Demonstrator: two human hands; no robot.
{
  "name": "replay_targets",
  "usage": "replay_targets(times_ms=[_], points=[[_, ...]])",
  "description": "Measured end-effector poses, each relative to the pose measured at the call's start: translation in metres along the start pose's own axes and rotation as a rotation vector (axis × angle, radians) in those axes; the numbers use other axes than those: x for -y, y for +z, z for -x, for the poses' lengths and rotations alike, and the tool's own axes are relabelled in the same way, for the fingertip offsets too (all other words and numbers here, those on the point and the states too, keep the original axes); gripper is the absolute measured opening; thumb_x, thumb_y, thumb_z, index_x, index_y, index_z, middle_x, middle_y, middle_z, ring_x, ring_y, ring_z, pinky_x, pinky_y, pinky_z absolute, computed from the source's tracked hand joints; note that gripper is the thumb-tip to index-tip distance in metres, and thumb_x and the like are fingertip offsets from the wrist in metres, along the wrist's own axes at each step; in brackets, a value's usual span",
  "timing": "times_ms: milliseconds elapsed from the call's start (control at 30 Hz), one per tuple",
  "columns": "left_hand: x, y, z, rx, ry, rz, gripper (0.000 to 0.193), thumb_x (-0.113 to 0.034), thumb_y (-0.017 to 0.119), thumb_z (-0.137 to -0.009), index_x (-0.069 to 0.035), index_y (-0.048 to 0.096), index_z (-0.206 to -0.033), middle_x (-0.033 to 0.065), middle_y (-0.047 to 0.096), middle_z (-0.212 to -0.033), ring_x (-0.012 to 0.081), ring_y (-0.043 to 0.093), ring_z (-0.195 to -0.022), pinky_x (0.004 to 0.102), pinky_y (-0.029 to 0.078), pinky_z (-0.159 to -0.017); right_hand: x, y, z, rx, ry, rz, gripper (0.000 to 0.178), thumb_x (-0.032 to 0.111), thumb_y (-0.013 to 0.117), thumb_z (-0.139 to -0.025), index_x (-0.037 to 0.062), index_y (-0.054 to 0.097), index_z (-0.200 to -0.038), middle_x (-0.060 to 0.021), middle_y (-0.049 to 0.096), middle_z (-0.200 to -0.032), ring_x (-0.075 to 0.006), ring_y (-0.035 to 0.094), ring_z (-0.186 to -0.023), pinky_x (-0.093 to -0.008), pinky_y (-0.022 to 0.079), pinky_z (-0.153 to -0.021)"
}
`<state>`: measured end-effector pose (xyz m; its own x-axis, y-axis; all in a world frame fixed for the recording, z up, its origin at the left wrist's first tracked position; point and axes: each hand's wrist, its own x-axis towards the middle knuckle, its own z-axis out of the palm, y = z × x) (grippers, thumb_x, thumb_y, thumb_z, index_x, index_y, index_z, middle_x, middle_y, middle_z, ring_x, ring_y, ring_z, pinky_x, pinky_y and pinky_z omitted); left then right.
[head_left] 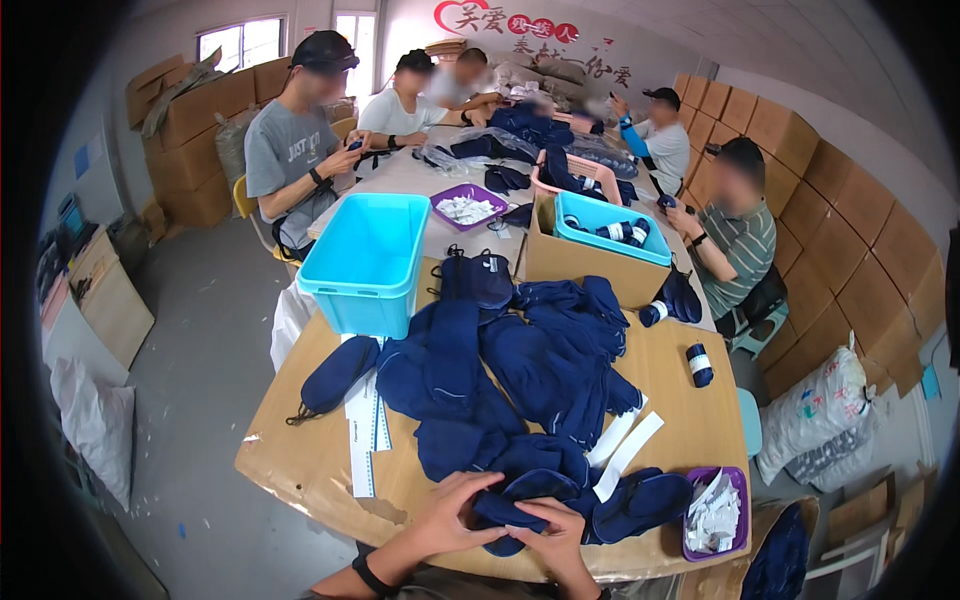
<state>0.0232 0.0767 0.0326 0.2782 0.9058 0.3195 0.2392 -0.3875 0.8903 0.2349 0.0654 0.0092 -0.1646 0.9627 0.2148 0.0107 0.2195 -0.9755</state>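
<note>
At the left of the table, a navy, slipper-shaped cloth piece with a dark cord [340, 375] lies flat beside long white paper strips with blue markings [361, 460], just in front of a tall turquoise plastic bin [360, 312]. Next, at the near edge, the left hand [448, 517] has its thumb and fingers closed on a folded navy cloth piece [503, 508]; the right hand [552, 547] grips its other side, so it sits between both hands. It looks light, soft and floppy, unlikely to break or slip but apt to spring open, so the hold seems best with thumbs on the near edge and fingers over the fold. Beyond lies a loose heap of navy cloth [540, 360]; farther right are a navy roll with a white paper band [699, 366] and a purple plastic basket [743, 510] of white tags.
</note>
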Motion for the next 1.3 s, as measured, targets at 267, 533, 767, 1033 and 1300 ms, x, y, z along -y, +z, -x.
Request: replay_targets(times_ms=[267, 533, 767, 1033, 1300], points=[[0.004, 0.003, 0.007, 0.029, -0.186, 0.503, 0.044, -0.001, 0.078, -0.082, 0.0, 0.063, -0.124, 0.0086, 0.07, -0.112, 0.0116, 0.066, -0.092, 0.0253, 0.056, -0.079, 0.002, -0.002, -0.004, 0.103, -0.025, -0.088, 0.04, -0.008, 0.081, -0.073, -0.0035, 0.073, -0.112, -0.0157, 0.068, -0.117, -0.0213, 0.068, -0.102, -0.0302, 0.054, -0.091], [0.026, 0.009, 0.008, 0.083, -0.232, 0.652, 0.034, 0.008, 0.075, -0.082, 0.001, 0.066, -0.114, 0.01, 0.065, -0.111, 0.0111, 0.065, -0.091, 0.0223, 0.054, -0.07, 0.0, 0.001, -0.004, 0.088, -0.083, -0.049, 0.04, -0.009, 0.078, -0.073, -0.0024, 0.073, -0.112, -0.0161, 0.07, -0.119, -0.0226, 0.069, -0.106, -0.0315, 0.054, -0.095], [0.025, 0.003, 0.008, 0.129, -0.233, 0.577, 0.025, 0.014, 0.073, -0.078, 0.002, 0.068, -0.099, 0.0117, 0.06, -0.106, 0.0146, 0.065, -0.081, 0.0215, 0.052, -0.061, -0.002, 0.002, -0.002, 0.084, -0.02, -0.046, 0.038, -0.01, 0.079, -0.07, -0.0041, 0.074, -0.107, -0.0184, 0.072, -0.114, -0.0231, 0.073, -0.095, -0.0306, 0.059, -0.085], [0.018, 0.009, 0.005, 0.016, -0.29, 0.605, 0.017, 0.016, 0.064, -0.08, 0.006, 0.068, -0.093, 0.0158, 0.058, -0.104, 0.0156, 0.064, -0.065, 0.0238, 0.053, -0.046, -0.001, 0.005, -0.003, 0.013, -0.106, -0.014, 0.034, -0.002, 0.079, -0.075, 0.0018, 0.075, -0.109, -0.0124, 0.072, -0.115, -0.0223, 0.072, -0.1, -0.0299, 0.057, -0.088], [-0.004, 0.0, -0.005, 0.094, -0.275, 0.593, 0.016, 0.014, 0.062, -0.083, 0.007, 0.068, -0.095, 0.0165, 0.061, -0.099, 0.0172, 0.064, -0.062, 0.0245, 0.053, -0.047, 0.018, -0.011, 0.0, 0.072, -0.645, 0.469, 0.039, 0.012, 0.082, -0.075, 0.006, 0.073, -0.113, -0.0098, 0.068, -0.117, -0.0195, 0.07, -0.08, -0.0302, 0.059, -0.07]])
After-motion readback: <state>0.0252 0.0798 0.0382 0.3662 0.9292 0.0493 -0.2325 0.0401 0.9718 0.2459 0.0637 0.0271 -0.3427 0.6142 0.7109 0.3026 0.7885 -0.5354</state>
